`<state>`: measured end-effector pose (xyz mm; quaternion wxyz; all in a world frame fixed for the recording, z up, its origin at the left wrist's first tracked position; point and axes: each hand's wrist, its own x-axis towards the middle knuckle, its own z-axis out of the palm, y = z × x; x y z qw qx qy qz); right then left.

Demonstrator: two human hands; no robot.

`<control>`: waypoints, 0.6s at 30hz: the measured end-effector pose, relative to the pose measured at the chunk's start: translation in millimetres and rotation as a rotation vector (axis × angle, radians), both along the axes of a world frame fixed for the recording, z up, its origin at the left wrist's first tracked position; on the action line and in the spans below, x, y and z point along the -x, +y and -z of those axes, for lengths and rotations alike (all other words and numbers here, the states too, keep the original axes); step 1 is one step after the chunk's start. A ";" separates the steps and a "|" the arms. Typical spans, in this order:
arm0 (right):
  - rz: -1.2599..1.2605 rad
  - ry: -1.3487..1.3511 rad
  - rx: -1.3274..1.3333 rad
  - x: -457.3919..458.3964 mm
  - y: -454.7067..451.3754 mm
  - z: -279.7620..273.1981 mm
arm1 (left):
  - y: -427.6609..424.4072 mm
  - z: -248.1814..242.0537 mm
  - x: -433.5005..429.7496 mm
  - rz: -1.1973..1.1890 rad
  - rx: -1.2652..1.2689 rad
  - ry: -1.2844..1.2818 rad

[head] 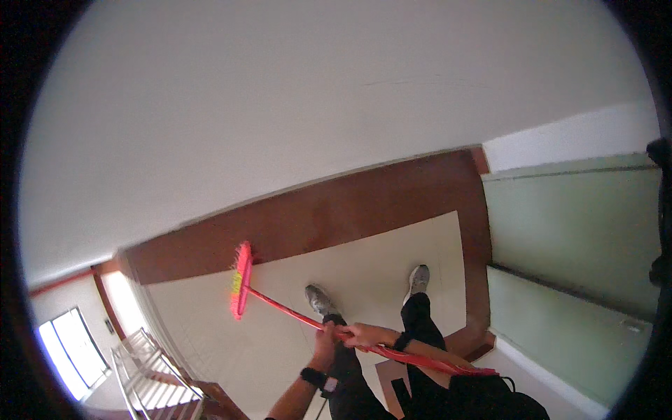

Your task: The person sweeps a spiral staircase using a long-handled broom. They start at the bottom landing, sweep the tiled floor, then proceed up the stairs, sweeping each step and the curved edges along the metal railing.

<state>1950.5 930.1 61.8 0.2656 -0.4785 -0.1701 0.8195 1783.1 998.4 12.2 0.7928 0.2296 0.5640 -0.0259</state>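
A push broom with a red-pink head and a yellow-green middle band [241,281] is at the left centre, beside the boundary between brown and cream floor. Its red handle [286,310] slants down to the right, across the front of my legs. My left hand [325,338] grips the handle, with a dark band on that wrist. Just beyond it, my right hand [359,336] closes around the same handle. The handle's far part runs along my right forearm. Whether the bristles touch the floor cannot be told.
A pale wall [315,105] rises along the brown floor border [341,210]. Greenish panels [567,220] stand at the right. A metal railing [157,373] and stair edges lie lower left, near a window [73,352]. My shoes stand on cream tiles [373,257].
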 end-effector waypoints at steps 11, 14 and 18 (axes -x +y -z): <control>0.576 0.001 0.290 -152.8 -279.3 -58.6 | -205.6 -21.8 -220.7 0.663 0.123 -0.134; 0.792 -0.079 0.293 -206.4 -345.2 -66.1 | -274.7 -35.0 -303.9 0.608 0.039 -0.183; 0.900 -0.201 0.496 -282.4 -403.4 -69.7 | -332.4 -7.5 -415.0 0.817 -0.056 -0.354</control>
